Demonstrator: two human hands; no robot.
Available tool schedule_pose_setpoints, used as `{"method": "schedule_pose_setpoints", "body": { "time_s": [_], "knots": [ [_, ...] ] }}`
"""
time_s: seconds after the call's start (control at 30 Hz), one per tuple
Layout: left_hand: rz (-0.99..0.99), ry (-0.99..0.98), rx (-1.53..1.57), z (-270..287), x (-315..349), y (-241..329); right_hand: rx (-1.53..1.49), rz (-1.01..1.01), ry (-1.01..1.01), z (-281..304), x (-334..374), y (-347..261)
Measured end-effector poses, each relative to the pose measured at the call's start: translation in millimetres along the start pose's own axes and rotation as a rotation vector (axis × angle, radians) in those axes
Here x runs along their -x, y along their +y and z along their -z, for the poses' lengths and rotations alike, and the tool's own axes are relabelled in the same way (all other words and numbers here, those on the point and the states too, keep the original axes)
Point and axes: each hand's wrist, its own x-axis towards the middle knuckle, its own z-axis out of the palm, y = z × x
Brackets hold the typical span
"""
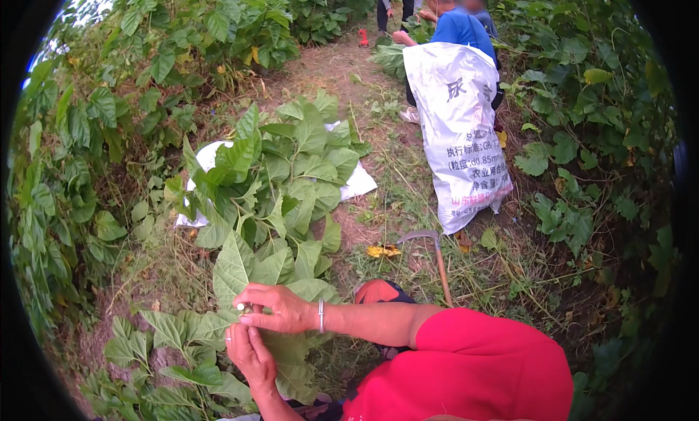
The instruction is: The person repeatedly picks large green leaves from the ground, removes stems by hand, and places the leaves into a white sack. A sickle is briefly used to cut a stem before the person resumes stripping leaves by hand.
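Note:
My right hand [280, 309], with a bracelet at its wrist, is closed around the cut ends of leafy stems [242, 307]. The pale cut tips stick out between thumb and fingers. Just below, my left hand [251, 357] has its fingers bent up against the same stem ends. Broad green leaves [233, 272] spread beyond and beneath my hands, and part of the stems is hidden by them. Ahead lies a heap of leafy branches [291, 166] on a white sheet or sack [358, 183]. More leafy cuttings [175, 334] rest on the ground to the left.
A sickle [440, 264] with a wooden handle lies on the grass to the right. Behind it stands a full white woven sack [462, 130], close to a person in blue [464, 32]. Other people are farther off. Dense leafy bushes [590, 115] line both sides of the path.

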Motion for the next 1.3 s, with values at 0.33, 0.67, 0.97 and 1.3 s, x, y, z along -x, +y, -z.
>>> {"method": "schedule_pose_setpoints", "body": {
  "time_s": [0.33, 0.67, 0.97, 1.3],
  "knots": [
    [0.276, 0.143, 0.214, -18.9, 0.5, -16.6, 0.121, 0.076, 0.093, -11.6, 2.8, -1.6],
    [0.518, 0.268, 0.554, -8.2, -12.7, -54.2, 0.166, 0.035, 0.101, -4.4, 1.9, 2.0],
    [0.553, 0.488, 0.435, 42.1, 2.2, -55.7, -0.569, -0.108, 0.389, 42.7, -23.8, 24.8],
    [0.431, 0.179, 0.446, 20.2, 1.9, -38.9, -0.568, -0.139, 0.325, 49.0, -26.7, 9.8]
  ]
}}
